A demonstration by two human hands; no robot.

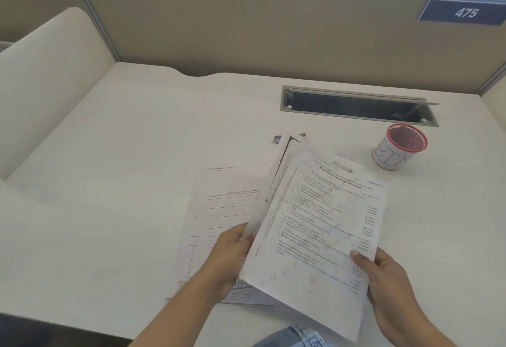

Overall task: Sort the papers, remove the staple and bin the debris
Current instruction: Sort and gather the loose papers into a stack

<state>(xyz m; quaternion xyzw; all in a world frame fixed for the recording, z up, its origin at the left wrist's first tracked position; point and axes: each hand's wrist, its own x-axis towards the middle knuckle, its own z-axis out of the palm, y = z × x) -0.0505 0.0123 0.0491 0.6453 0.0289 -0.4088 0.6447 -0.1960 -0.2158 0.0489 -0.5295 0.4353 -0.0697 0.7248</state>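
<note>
— Where is the bundle of papers now?

— It is lifted above the desk, near the front edge. Its long axis runs from the front edge up toward the back right corner. The left hand grips its left border, the right hand pinches its lower right border, thumb on top.

— And the staple?

— It cannot be seen. Probably it sits in the far corner of the bundle, away from both hands. A small tool, perhaps the remover, lies just behind that far end.

— Which hand is nearer to it?

— The left one seems nearer. The bin stands toward the right edge, closer to the right hand. Other sheets lie flat under the bundle.
</note>
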